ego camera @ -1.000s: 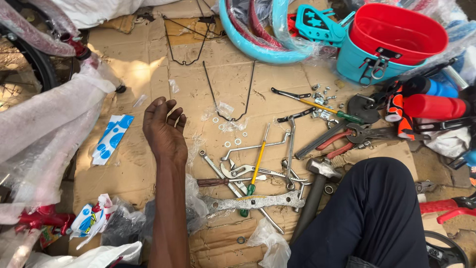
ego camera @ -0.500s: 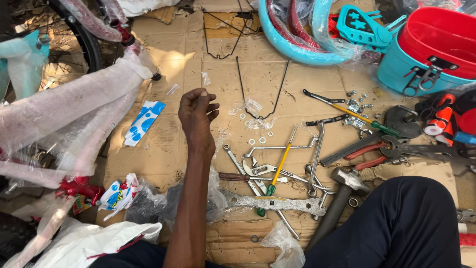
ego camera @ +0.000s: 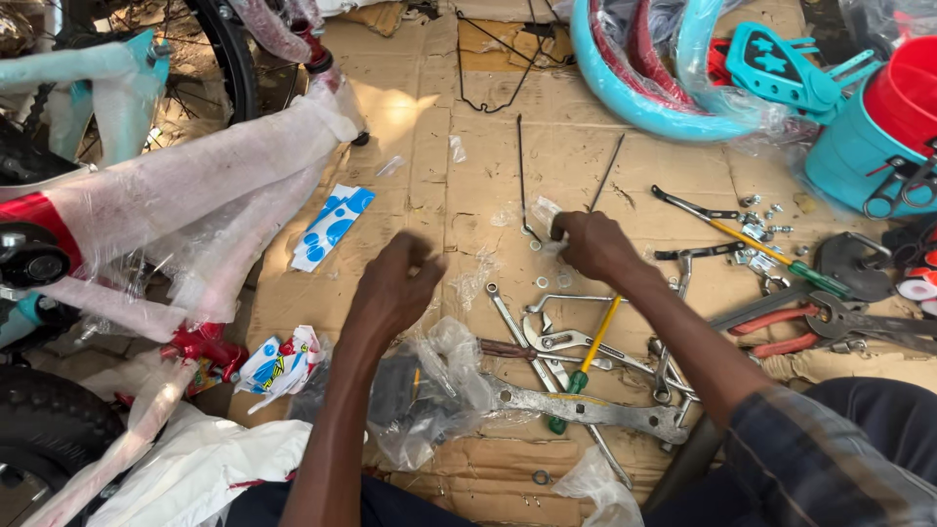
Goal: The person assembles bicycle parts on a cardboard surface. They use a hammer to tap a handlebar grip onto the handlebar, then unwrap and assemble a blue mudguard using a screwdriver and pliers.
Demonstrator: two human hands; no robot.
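The right hand (ego camera: 591,244) pinched a small clear plastic packet (ego camera: 543,212) lying on the cardboard sheet (ego camera: 429,195), beside the thin metal rods (ego camera: 520,166). The left hand (ego camera: 392,288) hovered loosely curled, grasping nothing, above crumpled plastic wrap (ego camera: 429,390), near the wrenches (ego camera: 547,337).

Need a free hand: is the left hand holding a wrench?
No, the left hand hovers empty over the cardboard, while the wrenches lie to its right.
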